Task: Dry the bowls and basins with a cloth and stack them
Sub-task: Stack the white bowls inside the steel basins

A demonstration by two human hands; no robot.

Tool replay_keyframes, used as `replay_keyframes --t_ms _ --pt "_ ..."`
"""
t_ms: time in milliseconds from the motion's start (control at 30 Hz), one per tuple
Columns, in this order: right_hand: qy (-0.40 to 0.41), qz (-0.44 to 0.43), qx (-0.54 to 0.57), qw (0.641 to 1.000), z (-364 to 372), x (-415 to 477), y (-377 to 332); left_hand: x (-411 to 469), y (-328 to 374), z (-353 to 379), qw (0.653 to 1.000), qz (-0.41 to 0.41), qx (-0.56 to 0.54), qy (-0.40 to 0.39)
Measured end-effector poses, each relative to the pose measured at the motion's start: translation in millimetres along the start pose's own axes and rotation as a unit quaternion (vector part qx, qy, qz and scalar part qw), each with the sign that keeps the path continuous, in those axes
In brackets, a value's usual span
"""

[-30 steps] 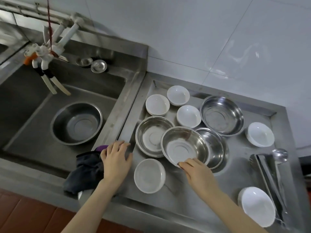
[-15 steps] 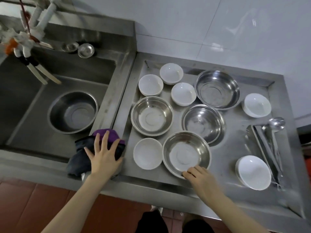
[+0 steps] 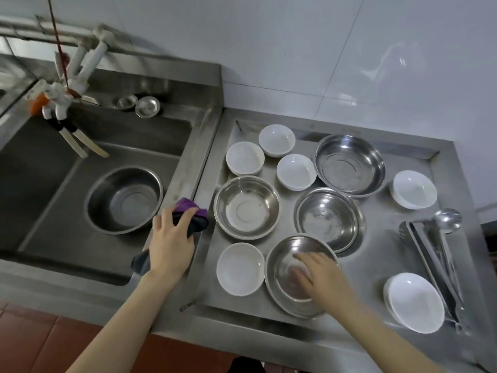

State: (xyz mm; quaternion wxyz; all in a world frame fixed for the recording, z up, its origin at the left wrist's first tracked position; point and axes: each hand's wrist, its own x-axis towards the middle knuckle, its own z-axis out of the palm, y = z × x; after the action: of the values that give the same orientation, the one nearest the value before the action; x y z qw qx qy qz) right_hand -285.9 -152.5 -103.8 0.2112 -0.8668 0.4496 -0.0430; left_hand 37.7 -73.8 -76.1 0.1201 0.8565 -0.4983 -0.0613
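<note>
My left hand (image 3: pixel 172 243) grips a dark grey and purple cloth (image 3: pixel 192 214) on the ridge between sink and draining board. My right hand (image 3: pixel 321 278) holds the front steel basin (image 3: pixel 285 289) at its near right rim, with blurred fingers reaching inside and the thumb hidden. Three more steel basins stand on the board: left (image 3: pixel 247 207), middle (image 3: pixel 328 219) and back (image 3: pixel 349 165). White bowls sit at the back (image 3: pixel 277 140), back left (image 3: pixel 244 158), centre (image 3: pixel 295 170), front left (image 3: pixel 240 269), right (image 3: pixel 414 189) and front right (image 3: pixel 414 302).
Another steel basin (image 3: pixel 123 200) lies in the sink (image 3: pixel 40 184) on the left. White taps (image 3: pixel 64 103) hang over the sink, and two small strainers (image 3: pixel 146 106) rest on its back ledge. Tongs (image 3: pixel 435 257) and a ladle (image 3: pixel 446 220) lie along the board's right side.
My left hand has closed round the cloth and raised it on the ridge toward the board. My right hand's fingers have slid from the front basin's rim into its inside.
</note>
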Motion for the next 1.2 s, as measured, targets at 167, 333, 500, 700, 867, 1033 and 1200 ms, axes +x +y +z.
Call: replay_keyframes --t_ms 167,333,500,700,867,1033,1200 --pt "-0.036 0.141 0.134 0.980 -17 88 -13 40 41 11 0.997 0.070 -0.011 -0.030" --pt "-0.082 0.223 0.185 0.954 -4 149 -15 71 77 54 0.990 0.078 0.017 -0.113" --pt "-0.104 0.239 0.223 0.939 12 173 -10 100 100 96 0.980 0.017 -0.027 -0.197" --pt "-0.049 0.242 0.269 0.931 12 181 -11 121 129 126 0.978 0.031 -0.108 -0.177" --pt "-0.063 0.243 0.284 0.925 10 183 -1 121 112 127 0.939 0.154 -0.137 -0.274" --pt "-0.072 0.251 0.311 0.914 5 185 1 117 95 107 0.898 0.236 -0.038 -0.369" --pt "-0.112 0.234 0.242 0.935 -6 190 -4 104 95 97 0.900 0.250 0.036 -0.354"
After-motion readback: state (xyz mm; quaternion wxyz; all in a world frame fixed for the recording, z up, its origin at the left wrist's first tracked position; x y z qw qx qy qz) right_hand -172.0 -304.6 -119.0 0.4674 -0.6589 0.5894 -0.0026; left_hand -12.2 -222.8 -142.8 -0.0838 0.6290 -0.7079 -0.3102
